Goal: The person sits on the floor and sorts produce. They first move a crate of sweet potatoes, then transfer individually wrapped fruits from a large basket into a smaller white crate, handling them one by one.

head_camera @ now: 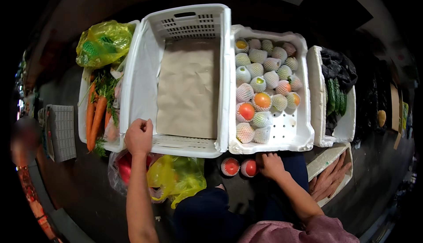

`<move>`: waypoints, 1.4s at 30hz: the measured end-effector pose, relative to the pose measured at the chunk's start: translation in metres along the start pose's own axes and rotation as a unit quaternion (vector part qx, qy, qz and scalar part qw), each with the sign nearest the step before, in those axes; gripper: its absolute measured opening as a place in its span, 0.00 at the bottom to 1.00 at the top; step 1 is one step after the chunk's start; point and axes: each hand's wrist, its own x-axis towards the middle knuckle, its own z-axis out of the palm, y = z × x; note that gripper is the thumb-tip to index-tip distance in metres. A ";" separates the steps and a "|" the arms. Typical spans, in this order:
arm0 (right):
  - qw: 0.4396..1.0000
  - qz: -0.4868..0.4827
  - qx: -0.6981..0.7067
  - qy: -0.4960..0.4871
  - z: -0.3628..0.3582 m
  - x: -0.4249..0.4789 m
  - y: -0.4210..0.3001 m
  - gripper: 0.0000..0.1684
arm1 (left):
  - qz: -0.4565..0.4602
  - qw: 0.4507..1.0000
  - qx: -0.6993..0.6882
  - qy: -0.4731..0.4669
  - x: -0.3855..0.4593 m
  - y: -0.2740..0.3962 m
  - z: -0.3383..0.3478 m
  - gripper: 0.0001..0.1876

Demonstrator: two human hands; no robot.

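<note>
My left hand is curled at the near left corner of a white plastic crate. Whether its fingers grip the rim is hidden. A sheet of brown paper covers the crate's floor. My right hand is bent just below the near rim of a white foam box, its fingertips partly hidden. Beside it, a tomato in a foam net sits next to another netted tomato. Inside the foam box are several netted fruits, a few showing red or orange, towards the back and left.
Left of the crate, carrots and a yellow plastic bag fill another box. Cucumbers lie in a foam box at right, above a box of long brown roots. Yellow bags stand by my left forearm.
</note>
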 end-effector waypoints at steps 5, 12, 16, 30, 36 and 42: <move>0.885 -0.183 0.397 -0.162 -0.164 -0.001 -0.102 0.20 | -0.002 1.000 0.006 0.011 -0.001 -0.006 -0.001 0.15; 0.899 -0.116 0.322 0.275 -0.209 0.230 -0.241 0.43 | 0.001 1.000 0.001 0.008 0.003 0.009 -0.007 0.14; 0.836 0.228 0.459 0.196 -0.192 0.286 -0.252 0.41 | 0.002 1.000 -0.006 0.016 0.000 0.004 -0.009 0.14; 0.866 0.247 0.372 0.227 -0.156 0.270 -0.256 0.47 | 0.016 0.999 -0.024 0.036 -0.002 0.000 -0.005 0.11; 0.819 0.024 0.459 0.343 -0.191 0.235 -0.249 0.32 | 0.026 0.999 0.002 0.034 0.001 0.000 -0.005 0.13; 0.591 -0.070 0.766 0.243 -0.265 0.136 -0.131 0.19 | 0.007 1.000 0.005 0.015 0.002 -0.007 -0.002 0.15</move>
